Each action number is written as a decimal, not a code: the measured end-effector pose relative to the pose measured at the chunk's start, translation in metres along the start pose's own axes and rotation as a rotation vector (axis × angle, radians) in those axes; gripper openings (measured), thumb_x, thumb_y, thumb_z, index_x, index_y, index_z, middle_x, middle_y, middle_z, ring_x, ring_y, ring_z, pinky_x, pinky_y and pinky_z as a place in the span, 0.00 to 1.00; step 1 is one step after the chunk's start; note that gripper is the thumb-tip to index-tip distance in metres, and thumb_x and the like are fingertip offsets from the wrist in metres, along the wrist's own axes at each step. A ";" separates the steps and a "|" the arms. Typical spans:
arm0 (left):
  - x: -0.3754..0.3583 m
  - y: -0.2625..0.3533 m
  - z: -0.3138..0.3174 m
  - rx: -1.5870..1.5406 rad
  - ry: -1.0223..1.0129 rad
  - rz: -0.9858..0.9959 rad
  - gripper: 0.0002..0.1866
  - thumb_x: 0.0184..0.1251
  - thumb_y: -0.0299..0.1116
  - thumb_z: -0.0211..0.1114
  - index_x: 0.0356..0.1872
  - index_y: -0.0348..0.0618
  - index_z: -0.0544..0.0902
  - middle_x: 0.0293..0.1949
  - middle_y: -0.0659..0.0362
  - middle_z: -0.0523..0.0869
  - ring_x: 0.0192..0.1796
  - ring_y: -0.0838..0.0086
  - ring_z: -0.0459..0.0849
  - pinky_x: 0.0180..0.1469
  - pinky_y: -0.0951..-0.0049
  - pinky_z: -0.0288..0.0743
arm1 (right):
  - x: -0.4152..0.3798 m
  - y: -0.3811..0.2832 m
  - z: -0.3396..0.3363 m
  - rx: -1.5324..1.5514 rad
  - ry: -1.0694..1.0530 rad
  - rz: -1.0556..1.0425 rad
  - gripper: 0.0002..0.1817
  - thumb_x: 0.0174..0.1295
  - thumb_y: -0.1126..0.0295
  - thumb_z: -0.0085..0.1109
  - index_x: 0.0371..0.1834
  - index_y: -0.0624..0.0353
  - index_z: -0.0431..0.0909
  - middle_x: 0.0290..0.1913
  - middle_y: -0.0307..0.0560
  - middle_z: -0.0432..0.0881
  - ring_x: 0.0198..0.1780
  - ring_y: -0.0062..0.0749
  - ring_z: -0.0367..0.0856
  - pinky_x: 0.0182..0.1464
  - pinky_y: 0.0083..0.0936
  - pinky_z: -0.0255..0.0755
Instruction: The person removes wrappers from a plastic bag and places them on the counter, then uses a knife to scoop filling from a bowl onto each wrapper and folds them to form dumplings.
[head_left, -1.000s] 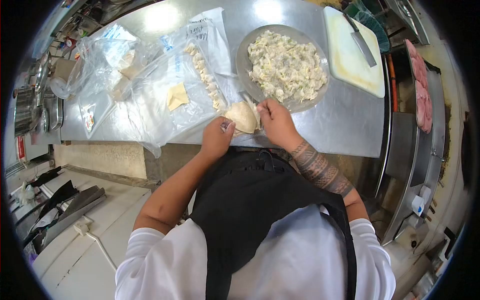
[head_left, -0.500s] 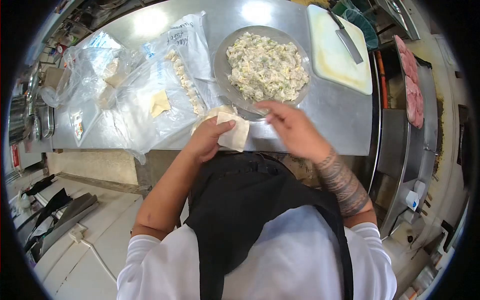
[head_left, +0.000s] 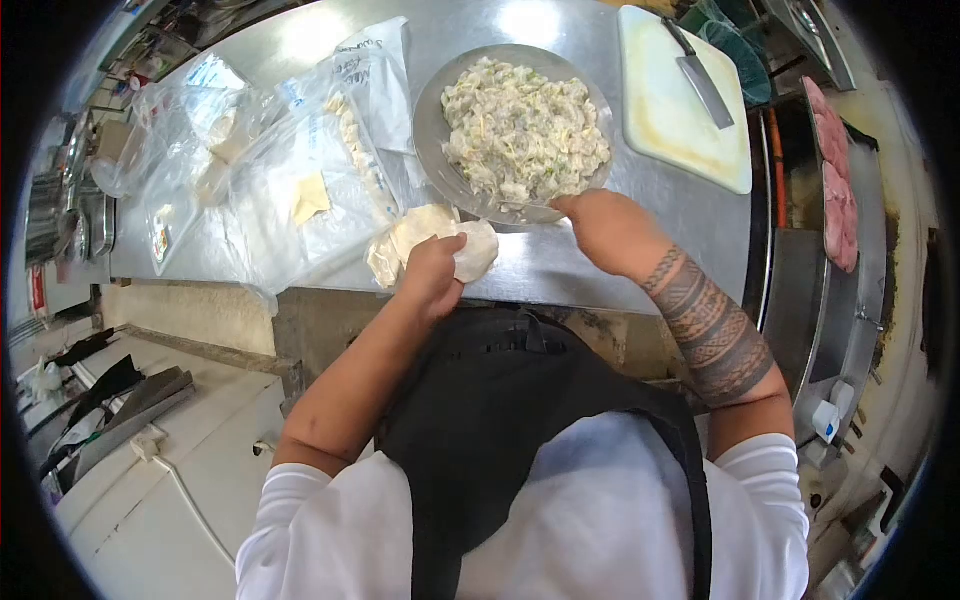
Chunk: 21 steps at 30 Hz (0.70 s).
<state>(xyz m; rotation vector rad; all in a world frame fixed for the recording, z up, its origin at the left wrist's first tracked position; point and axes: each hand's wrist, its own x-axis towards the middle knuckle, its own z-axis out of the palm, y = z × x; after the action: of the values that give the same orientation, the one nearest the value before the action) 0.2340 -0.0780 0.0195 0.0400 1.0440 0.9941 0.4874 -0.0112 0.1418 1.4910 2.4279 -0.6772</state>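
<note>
My left hand (head_left: 435, 277) is closed on a thin pale wrapper (head_left: 476, 250), close to the table's front edge. Beside it, a stack of pale wrappers (head_left: 412, 232) lies in thin plastic. My right hand (head_left: 607, 230) is at the lower right rim of a round metal bowl (head_left: 430, 125), its fingers pinched together on something I cannot make out. Chopped pale filling with green bits (head_left: 525, 130) is heaped in the bowl. On the plastic sheet to the left are a single wrapper piece (head_left: 310, 198) and a row of small folded pieces (head_left: 352, 135).
A white cutting board (head_left: 680, 130) with a knife (head_left: 706, 90) lies right of the bowl on the metal table (head_left: 560, 270). Plastic bags (head_left: 190, 130) cover the left side. Pink meat (head_left: 832, 170) rests on a tray at the far right.
My right hand has moved right and slightly down to the bowl's lower right rim. The wrapper in my left hand now looks rounder. The whole view has shifted slightly.
</note>
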 end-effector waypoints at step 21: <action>-0.021 -0.019 0.074 -0.300 0.004 -0.018 0.25 0.88 0.38 0.43 0.76 0.32 0.63 0.74 0.43 0.73 0.75 0.50 0.73 0.80 0.46 0.65 | -0.019 0.030 0.017 0.163 0.088 -0.161 0.18 0.72 0.73 0.53 0.62 0.57 0.84 0.46 0.61 0.88 0.49 0.60 0.86 0.53 0.50 0.79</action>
<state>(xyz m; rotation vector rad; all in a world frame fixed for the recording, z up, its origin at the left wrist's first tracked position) 0.2982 -0.0731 0.0656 -0.2168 0.8881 1.1257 0.5217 -0.0226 0.1263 1.4210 2.6376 -0.8783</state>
